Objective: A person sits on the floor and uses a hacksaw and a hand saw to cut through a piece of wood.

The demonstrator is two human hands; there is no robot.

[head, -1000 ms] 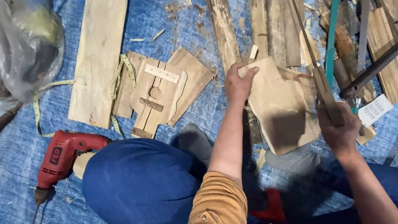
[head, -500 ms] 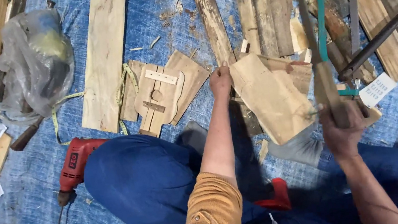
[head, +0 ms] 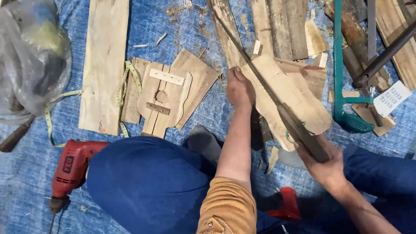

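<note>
1. The left hand [head: 239,88] is closed on the left edge of a pale, curved wooden cutout [head: 290,96], pinning it against the blue tarp [head: 165,27] between the person's knees.
2. The right hand [head: 325,163] is clenched round the dark handle of a long, narrow blade [head: 261,73], which lies diagonally across the cutout and points toward 11 o'clock.
3. Since half a second ago the left hand has slid lower along the cutout's edge, and the blade now crosses the face of the wood, where before the right hand held its tool beside the piece, to the right.
4. The cutout sits at 3 o'clock from the left hand, touching it, and at 11 o'clock from the right hand.
5. A green-framed hacksaw [head: 340,53] lies just beside the cutout at 3 o'clock; a red power drill [head: 71,168] rests well apart at 9 o'clock.
</note>
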